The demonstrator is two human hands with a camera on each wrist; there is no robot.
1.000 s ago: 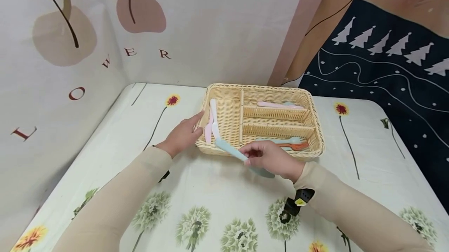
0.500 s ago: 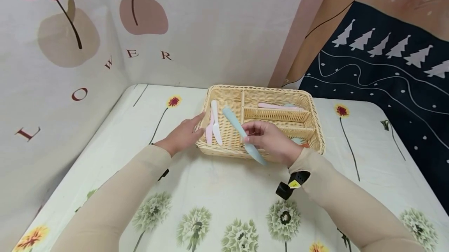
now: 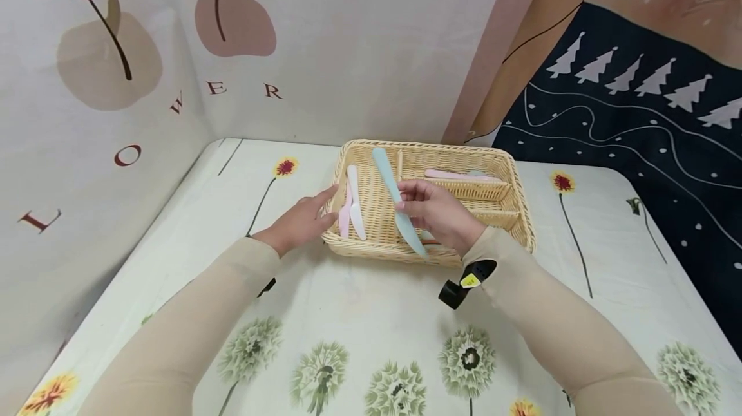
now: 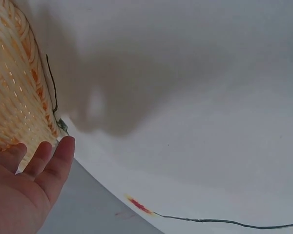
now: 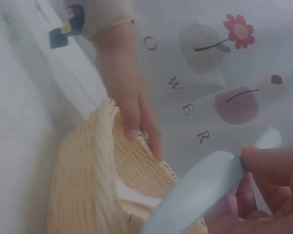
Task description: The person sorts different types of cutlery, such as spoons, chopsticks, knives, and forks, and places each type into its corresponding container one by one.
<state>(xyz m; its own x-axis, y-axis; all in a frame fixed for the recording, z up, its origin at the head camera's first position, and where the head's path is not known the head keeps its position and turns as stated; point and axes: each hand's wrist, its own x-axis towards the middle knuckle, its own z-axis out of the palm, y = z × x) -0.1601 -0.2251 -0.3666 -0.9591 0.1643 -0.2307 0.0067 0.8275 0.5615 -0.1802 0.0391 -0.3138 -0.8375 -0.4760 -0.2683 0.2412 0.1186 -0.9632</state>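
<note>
My right hand (image 3: 436,210) pinches a light blue table knife (image 3: 386,168) between thumb and fingers, above the left half of a wicker basket (image 3: 429,259). Its handle slants up and left; the broad blade (image 5: 195,190) points toward me. My left hand (image 3: 301,219) lies at the basket's left end, touching the rim, its fingers (image 4: 58,165) fairly straight along the outer wall. Inside the large left compartment, a white knife (image 3: 356,200) lies partly over a pink knife (image 3: 344,217). The near right compartment is mostly hidden behind my right hand.
Dividers (image 3: 458,188) split the basket's right side into narrow compartments. A pink-handled utensil (image 3: 446,174) lies in the far one. The basket stands near the back of a table with a flowered cloth (image 3: 359,313), before a printed hanging fabric (image 3: 348,49).
My right hand has lifted the blue knife from the basket's front edge, up and away from me over the left compartment. The left hand stays at the rim.
</note>
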